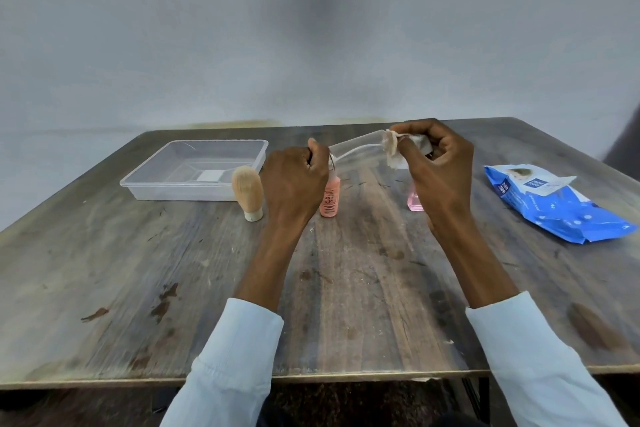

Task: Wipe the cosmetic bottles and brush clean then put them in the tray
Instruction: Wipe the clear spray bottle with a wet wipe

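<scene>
Clear plastic bottle [356, 152] held in the air at frame centre, lying nearly level between both hands, above the tabletop [138, 270]. Left hand [294, 184] curled round its left end, knuckles toward the camera; what that end looks like is hidden by the fingers. Right hand [440, 163] raised slightly higher, thumb and fingers pinching a soiled white wipe [393, 149] against the bottle's right end; wrist bent, forearm rising from lower right. Both sleeves pale blue. Risks, as judged: the bottle is smooth and probably damp from the wipe, so a hard rub at the right end could twist it out of the left grip. It would drop onto the orange bottle [329, 201], which stands directly beneath, or the pink bottle [415, 199], part hidden behind the right wrist, and knock either over. The brush [246, 192] stands upright on its narrow base just left of the left hand; a sideways elbow move toward the tray could tip it. The wipe already shows a brown smear, so reuse may spread dirt rather than lift it. Tray [145, 184] sits upper left, nothing in it yet. Blue wipes pack [554, 208] lies at right, flap open.
</scene>
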